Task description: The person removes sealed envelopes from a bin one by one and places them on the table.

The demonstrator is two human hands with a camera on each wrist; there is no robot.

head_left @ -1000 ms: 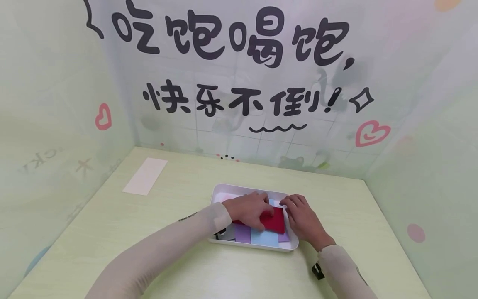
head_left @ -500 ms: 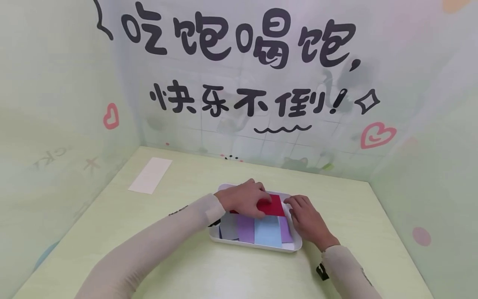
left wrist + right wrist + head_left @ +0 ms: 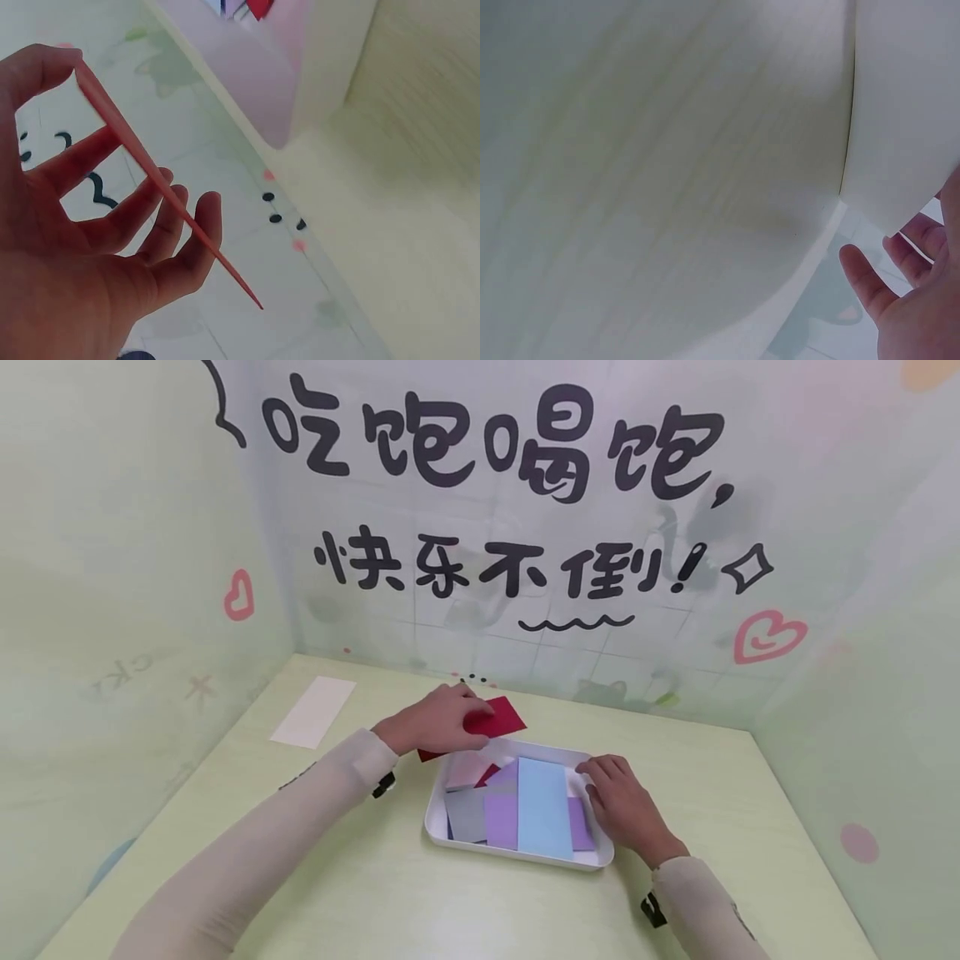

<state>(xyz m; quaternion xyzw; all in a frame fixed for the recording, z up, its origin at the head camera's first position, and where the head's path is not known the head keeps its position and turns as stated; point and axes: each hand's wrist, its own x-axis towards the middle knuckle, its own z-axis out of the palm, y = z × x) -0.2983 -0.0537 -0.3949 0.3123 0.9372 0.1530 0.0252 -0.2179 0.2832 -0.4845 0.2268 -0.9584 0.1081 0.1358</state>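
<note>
Right hand point(image 3: 628, 810): not grasping, fingers relaxed over the right rim of the white tray point(image 3: 517, 857), palm outside it. Light sleeve point(image 3: 701, 906) on that arm, black strap point(image 3: 652, 910) at the wrist.

Tray sits flat on the pale bench point(image 3: 375, 893). Inside, overlapping: light blue card point(image 3: 544, 810) on top, purple card point(image 3: 501, 820) partly under it, grey card point(image 3: 467, 817) to the left, pink card point(image 3: 469, 768) in the far left corner with a bit of red showing beside it.

Left hand point(image 3: 437, 718): grasping the red card point(image 3: 498, 720), thumb on one edge, fingers along it. Card is in the air at the tray's far left corner; left wrist view shows it edge-on, clear of the tray.

Farther left, pale card point(image 3: 313, 712) flat on the bench. Behind everything, wall point(image 3: 465, 510) with black lettering and a pink heart point(image 3: 769, 637).
</note>
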